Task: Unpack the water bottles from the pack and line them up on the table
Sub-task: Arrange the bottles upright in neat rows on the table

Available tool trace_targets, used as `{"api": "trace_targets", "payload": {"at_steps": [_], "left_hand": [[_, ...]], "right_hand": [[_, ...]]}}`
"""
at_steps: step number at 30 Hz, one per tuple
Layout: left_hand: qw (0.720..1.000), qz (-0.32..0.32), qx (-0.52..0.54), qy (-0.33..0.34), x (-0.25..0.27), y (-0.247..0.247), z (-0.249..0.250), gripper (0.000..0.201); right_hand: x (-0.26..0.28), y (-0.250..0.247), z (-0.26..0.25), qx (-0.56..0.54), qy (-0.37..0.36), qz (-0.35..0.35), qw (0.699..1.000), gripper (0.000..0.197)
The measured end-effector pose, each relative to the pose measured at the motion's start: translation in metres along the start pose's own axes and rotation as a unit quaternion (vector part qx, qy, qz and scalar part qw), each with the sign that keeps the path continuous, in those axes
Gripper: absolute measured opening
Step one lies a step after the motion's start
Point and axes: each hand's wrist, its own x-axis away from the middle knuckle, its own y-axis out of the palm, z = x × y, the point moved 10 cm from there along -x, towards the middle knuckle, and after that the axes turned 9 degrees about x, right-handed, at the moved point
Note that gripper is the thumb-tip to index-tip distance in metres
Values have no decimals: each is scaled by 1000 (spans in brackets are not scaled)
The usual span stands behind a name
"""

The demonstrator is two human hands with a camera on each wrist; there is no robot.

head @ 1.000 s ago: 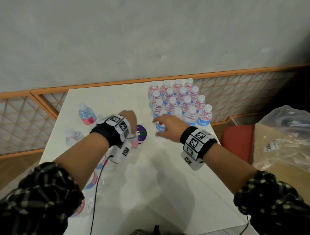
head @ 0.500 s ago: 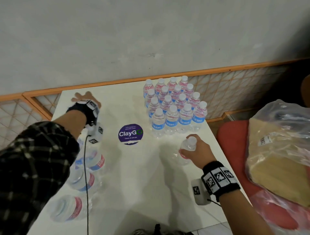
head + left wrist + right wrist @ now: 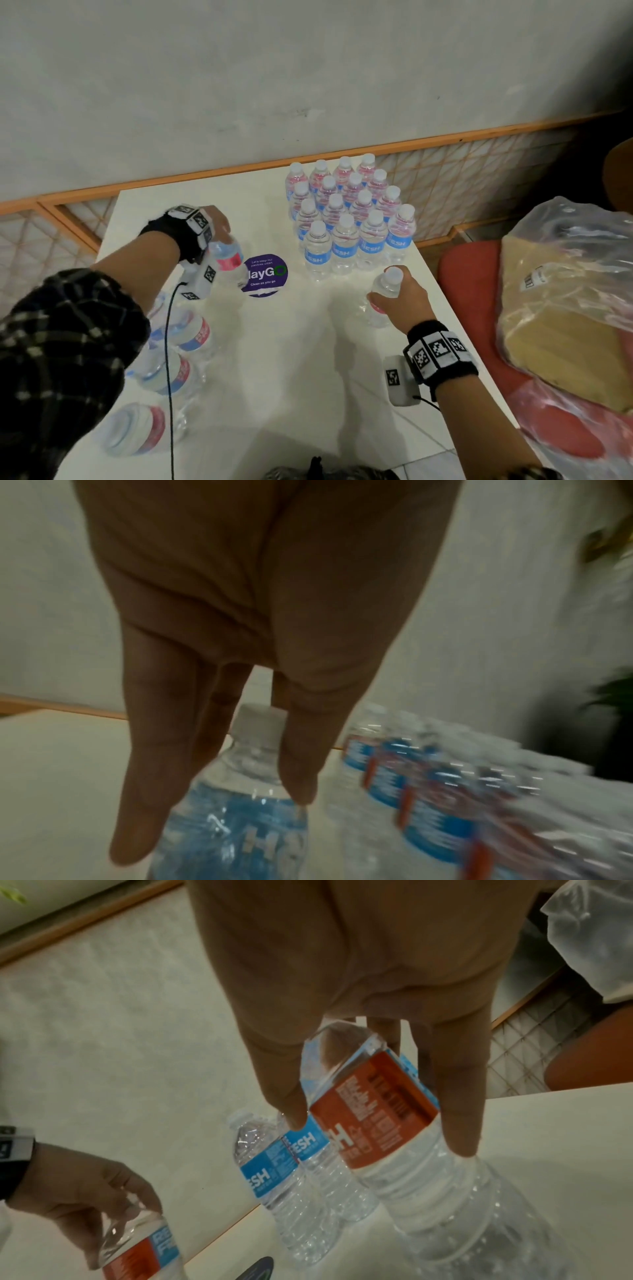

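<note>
Two water bottles in hand above a white table (image 3: 274,359). Bottle in right hand (image 3: 385,298) upright near the table's right edge, just in front of the standing block; right hand (image 3: 406,301) closed round its shoulder below the white cap, thumb and fingers (image 3: 459,1096) down either side of the red-and-blue label, base close to or on the tabletop, contact not resolvable. Bottle in left hand (image 3: 227,260) tilted, beside a round purple sticker (image 3: 265,275); left hand (image 3: 215,222) gripping it at the neck from above, fingers (image 3: 301,750) straddling the cap. Standing block of bottles (image 3: 346,219) at the far right of the table, upright in four rows, caps white, blue labels on the front row. Loose bottles lying on their sides (image 3: 171,363) along the near left edge, partly behind the left forearm. Wrist bands with black-and-white markers on both arms, a cable (image 3: 168,359) trailing from the left one. Clear plastic bag (image 3: 565,291) holding brown material on a red seat (image 3: 469,281) to the right of the table. Grey wall (image 3: 308,68) with an orange-framed lattice panel behind.
</note>
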Motion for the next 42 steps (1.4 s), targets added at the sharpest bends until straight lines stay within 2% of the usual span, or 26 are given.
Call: {"api": "trace_targets", "payload": {"at_steps": [3, 7, 12, 15, 19, 23, 26, 29, 34, 39, 42], "left_hand": [[995, -32, 76, 51, 19, 24, 57, 29], [992, -57, 20, 112, 45, 56, 115, 37], [981, -58, 6, 187, 73, 87, 161, 40], [973, -65, 31, 219, 84, 106, 182, 36], [972, -79, 116, 191, 85, 123, 185, 34], [972, -71, 119, 191, 87, 124, 183, 33], [971, -72, 127, 188, 89, 125, 179, 33], [970, -68, 141, 186, 92, 123, 180, 34], [972, -63, 140, 180, 92, 123, 179, 34], [971, -56, 143, 185, 93, 124, 179, 34], [971, -56, 138, 188, 92, 125, 180, 34]], "right_hand": [[-2, 1, 4, -10, 2, 5, 1000, 52], [-9, -2, 8, 8, -11, 17, 1000, 55], [-16, -10, 12, 0, -11, 33, 999, 66], [-14, -9, 15, -4, -7, 16, 1000, 64], [-14, -17, 21, 15, -16, 33, 999, 58], [-20, -13, 31, -20, -24, 44, 999, 73], [-21, -9, 45, -56, 5, 68, 996, 84], [-20, -14, 47, -36, 2, 77, 996, 79], [-18, -22, 58, -134, 10, 65, 989, 64], [-16, -18, 69, -113, 21, 78, 990, 85], [-20, -14, 60, -127, 2, 69, 990, 81]]}}
